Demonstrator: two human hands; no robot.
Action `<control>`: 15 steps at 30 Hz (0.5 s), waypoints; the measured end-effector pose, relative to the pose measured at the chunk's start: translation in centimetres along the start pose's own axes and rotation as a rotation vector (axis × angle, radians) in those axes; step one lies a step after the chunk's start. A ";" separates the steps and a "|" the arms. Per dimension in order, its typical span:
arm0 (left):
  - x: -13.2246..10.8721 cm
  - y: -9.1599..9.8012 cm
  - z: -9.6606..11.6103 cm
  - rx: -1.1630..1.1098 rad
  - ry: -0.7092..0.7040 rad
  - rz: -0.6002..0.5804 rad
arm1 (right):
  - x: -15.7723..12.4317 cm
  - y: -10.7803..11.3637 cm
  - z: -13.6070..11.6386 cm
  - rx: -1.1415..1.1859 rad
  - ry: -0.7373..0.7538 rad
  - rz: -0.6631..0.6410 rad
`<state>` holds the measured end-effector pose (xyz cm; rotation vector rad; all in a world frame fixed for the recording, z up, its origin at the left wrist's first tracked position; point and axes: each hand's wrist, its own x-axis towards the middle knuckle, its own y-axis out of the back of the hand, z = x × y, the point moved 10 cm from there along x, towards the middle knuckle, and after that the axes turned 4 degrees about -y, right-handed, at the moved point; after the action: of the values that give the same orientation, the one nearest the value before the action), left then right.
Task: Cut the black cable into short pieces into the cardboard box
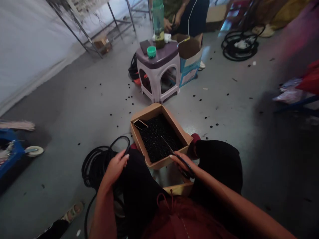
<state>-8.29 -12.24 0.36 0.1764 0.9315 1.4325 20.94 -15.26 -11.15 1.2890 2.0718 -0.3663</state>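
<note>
My left hand [119,166] is closed on the end of a black tube or cable [120,137], over my left knee. The rest of it lies in a loose coil [96,166] on the floor to the left. In my right hand [183,162] is a pair of scissors [168,145], its black handles at my fingers and its blades pointing over the box. Whether the blades are apart is hard to make out. Between my feet stands a shallow cardboard box [171,119] holding many small black cut pieces [159,137]. A phone [140,124] lies in its far left corner.
A plastic stool [157,61] beyond the box bears a green bottle [159,23] and green cap [151,51]. Beside it is a blue carton [190,68]. Another person's hands [174,24] show behind. A blue wheeled cart [8,149] stands left; black bits dot the floor.
</note>
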 end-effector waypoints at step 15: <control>-9.4 -16.6 7.1 -1.100 -0.026 0.015 | -11.3 -2.9 -2.6 0.530 0.323 0.022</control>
<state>10.11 -20.83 -1.19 -0.6137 0.0267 1.7554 20.75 -23.00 -2.02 1.7732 2.3133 -0.7808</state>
